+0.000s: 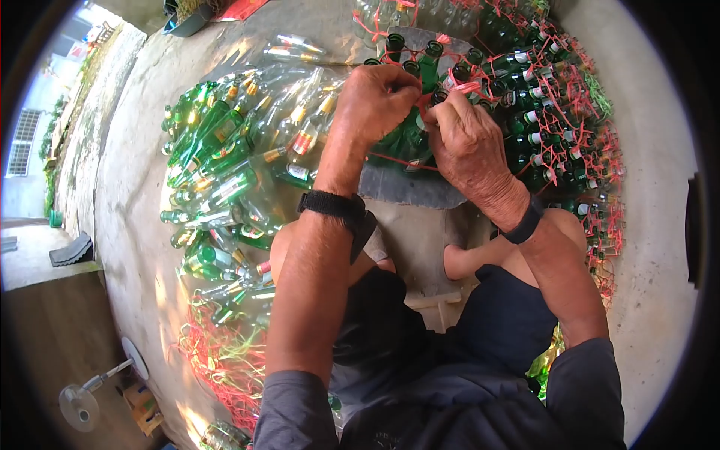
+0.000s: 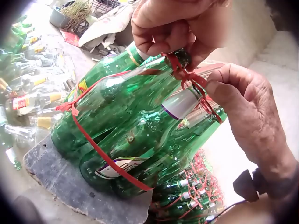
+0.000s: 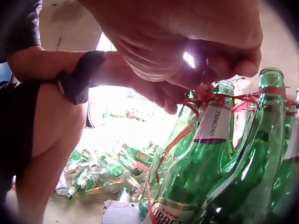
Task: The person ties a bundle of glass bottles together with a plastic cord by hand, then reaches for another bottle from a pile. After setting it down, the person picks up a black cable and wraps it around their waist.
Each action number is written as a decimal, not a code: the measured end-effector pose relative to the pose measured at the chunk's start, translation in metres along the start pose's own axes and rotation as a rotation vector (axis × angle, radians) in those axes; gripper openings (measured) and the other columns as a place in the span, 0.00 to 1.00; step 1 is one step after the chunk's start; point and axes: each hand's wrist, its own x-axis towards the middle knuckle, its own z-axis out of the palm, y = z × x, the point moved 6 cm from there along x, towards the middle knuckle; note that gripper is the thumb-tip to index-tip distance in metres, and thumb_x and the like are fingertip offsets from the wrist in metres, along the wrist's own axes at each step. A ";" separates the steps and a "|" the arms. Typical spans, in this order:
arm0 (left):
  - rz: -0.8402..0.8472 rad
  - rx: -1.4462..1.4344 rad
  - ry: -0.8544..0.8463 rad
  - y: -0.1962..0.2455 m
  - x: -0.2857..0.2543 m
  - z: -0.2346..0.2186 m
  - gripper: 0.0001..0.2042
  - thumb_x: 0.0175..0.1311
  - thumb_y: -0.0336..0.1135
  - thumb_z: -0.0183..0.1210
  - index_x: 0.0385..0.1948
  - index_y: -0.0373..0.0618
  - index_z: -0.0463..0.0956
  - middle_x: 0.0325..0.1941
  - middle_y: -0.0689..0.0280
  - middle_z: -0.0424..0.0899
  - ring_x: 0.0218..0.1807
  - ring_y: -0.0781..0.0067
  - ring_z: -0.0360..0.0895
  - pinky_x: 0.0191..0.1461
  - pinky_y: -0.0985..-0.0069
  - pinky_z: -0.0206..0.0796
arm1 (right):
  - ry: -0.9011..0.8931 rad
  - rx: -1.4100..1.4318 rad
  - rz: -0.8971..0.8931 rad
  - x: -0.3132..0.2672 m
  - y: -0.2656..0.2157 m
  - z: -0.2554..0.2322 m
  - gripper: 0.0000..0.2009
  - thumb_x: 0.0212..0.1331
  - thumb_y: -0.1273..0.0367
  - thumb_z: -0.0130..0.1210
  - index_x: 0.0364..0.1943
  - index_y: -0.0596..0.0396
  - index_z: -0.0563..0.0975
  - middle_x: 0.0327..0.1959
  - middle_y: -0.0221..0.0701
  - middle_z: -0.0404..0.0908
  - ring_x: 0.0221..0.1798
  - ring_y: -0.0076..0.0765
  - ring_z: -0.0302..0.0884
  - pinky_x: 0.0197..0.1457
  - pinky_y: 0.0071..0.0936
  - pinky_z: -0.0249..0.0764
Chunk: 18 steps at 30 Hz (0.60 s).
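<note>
A bundle of green glass bottles (image 2: pixel 121 135) stands upright on a dark board (image 1: pixel 409 191), with red plastic twine (image 2: pixel 188 76) round the bodies and necks. My left hand (image 1: pixel 377 101) is over the bottle mouths on the left, its curled fingers pinching the twine near one neck. Opposite it, my right hand (image 1: pixel 471 142) pinches the twine between thumb and forefinger at a knotted part, as the left wrist view shows. From the right wrist view, a bottle with a white neck label (image 3: pixel 216 123) sits right below both hands. The fingertips of my right hand are partly hidden there.
Loose green and clear bottles (image 1: pixel 225 157) lie heaped on the floor to the left. Bottles tied with red twine (image 1: pixel 555 127) are packed along the right. A tangle of red and green twine (image 1: pixel 225 352) lies lower left, near a fan (image 1: pixel 79 407).
</note>
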 end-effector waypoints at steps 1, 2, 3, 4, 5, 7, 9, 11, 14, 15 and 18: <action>0.003 0.000 -0.002 0.000 0.001 0.000 0.12 0.63 0.34 0.66 0.43 0.36 0.89 0.36 0.66 0.91 0.38 0.81 0.82 0.45 0.76 0.76 | -0.016 0.068 0.050 -0.003 0.002 0.004 0.05 0.61 0.76 0.59 0.35 0.55 0.74 0.36 0.37 0.73 0.37 0.49 0.80 0.41 0.43 0.76; -0.006 -0.010 -0.005 -0.001 0.001 0.001 0.12 0.63 0.33 0.66 0.43 0.35 0.89 0.36 0.66 0.91 0.38 0.81 0.82 0.45 0.77 0.76 | -0.032 0.136 0.101 -0.007 0.004 0.008 0.04 0.61 0.75 0.59 0.35 0.55 0.75 0.36 0.37 0.73 0.36 0.51 0.82 0.38 0.44 0.77; -0.015 -0.020 -0.008 -0.003 0.001 0.001 0.12 0.63 0.33 0.66 0.43 0.34 0.88 0.37 0.66 0.91 0.38 0.81 0.82 0.45 0.77 0.76 | -0.030 0.134 0.103 -0.009 0.003 0.008 0.04 0.61 0.75 0.59 0.35 0.55 0.75 0.36 0.37 0.73 0.36 0.51 0.82 0.38 0.44 0.77; -0.014 -0.021 -0.010 -0.004 0.002 0.002 0.12 0.63 0.33 0.66 0.43 0.34 0.88 0.37 0.66 0.91 0.38 0.81 0.82 0.45 0.77 0.76 | -0.042 0.229 0.161 -0.011 0.004 0.010 0.04 0.62 0.74 0.60 0.36 0.57 0.75 0.34 0.37 0.76 0.35 0.53 0.83 0.38 0.44 0.79; -0.016 -0.042 -0.012 -0.005 0.002 0.002 0.12 0.63 0.32 0.66 0.43 0.34 0.88 0.37 0.66 0.91 0.38 0.81 0.82 0.45 0.78 0.76 | -0.053 0.324 0.217 -0.013 0.005 0.011 0.05 0.63 0.73 0.61 0.36 0.58 0.76 0.32 0.37 0.79 0.35 0.56 0.84 0.37 0.44 0.80; -0.017 -0.063 -0.015 -0.006 0.003 0.003 0.12 0.63 0.31 0.66 0.43 0.33 0.88 0.37 0.66 0.91 0.38 0.81 0.82 0.45 0.78 0.76 | -0.081 0.478 0.350 -0.018 0.005 0.015 0.08 0.65 0.69 0.62 0.35 0.60 0.76 0.29 0.38 0.80 0.31 0.53 0.85 0.36 0.43 0.80; -0.041 -0.088 -0.028 -0.006 0.003 0.003 0.11 0.63 0.30 0.66 0.43 0.33 0.88 0.38 0.65 0.92 0.39 0.81 0.83 0.44 0.79 0.76 | -0.110 0.632 0.481 -0.020 0.009 0.018 0.13 0.68 0.65 0.63 0.33 0.62 0.77 0.25 0.39 0.81 0.28 0.50 0.85 0.35 0.42 0.80; -0.041 -0.081 -0.036 -0.003 0.002 0.002 0.11 0.63 0.30 0.66 0.43 0.33 0.88 0.38 0.65 0.92 0.39 0.81 0.83 0.44 0.78 0.76 | -0.270 0.825 0.727 -0.024 0.015 0.026 0.22 0.73 0.55 0.61 0.30 0.62 0.78 0.18 0.36 0.79 0.21 0.36 0.83 0.27 0.37 0.77; -0.029 -0.071 -0.034 -0.006 0.003 0.003 0.11 0.63 0.30 0.67 0.43 0.34 0.88 0.38 0.64 0.92 0.39 0.80 0.84 0.45 0.78 0.76 | -0.371 1.083 0.973 -0.024 0.018 0.032 0.27 0.75 0.48 0.59 0.29 0.60 0.79 0.18 0.29 0.78 0.19 0.22 0.78 0.18 0.30 0.72; -0.016 -0.068 -0.025 -0.004 0.003 0.003 0.11 0.63 0.30 0.67 0.43 0.34 0.88 0.38 0.65 0.92 0.39 0.80 0.84 0.45 0.78 0.76 | -0.370 1.083 0.974 -0.025 0.019 0.036 0.27 0.75 0.48 0.59 0.29 0.60 0.79 0.18 0.29 0.78 0.19 0.22 0.78 0.18 0.30 0.72; -0.060 -0.111 -0.040 -0.006 0.002 0.002 0.11 0.63 0.30 0.67 0.43 0.34 0.88 0.38 0.65 0.92 0.40 0.80 0.84 0.46 0.78 0.76 | -0.233 1.340 0.993 -0.025 0.016 0.044 0.25 0.75 0.49 0.60 0.30 0.58 0.81 0.19 0.25 0.77 0.16 0.19 0.74 0.14 0.23 0.68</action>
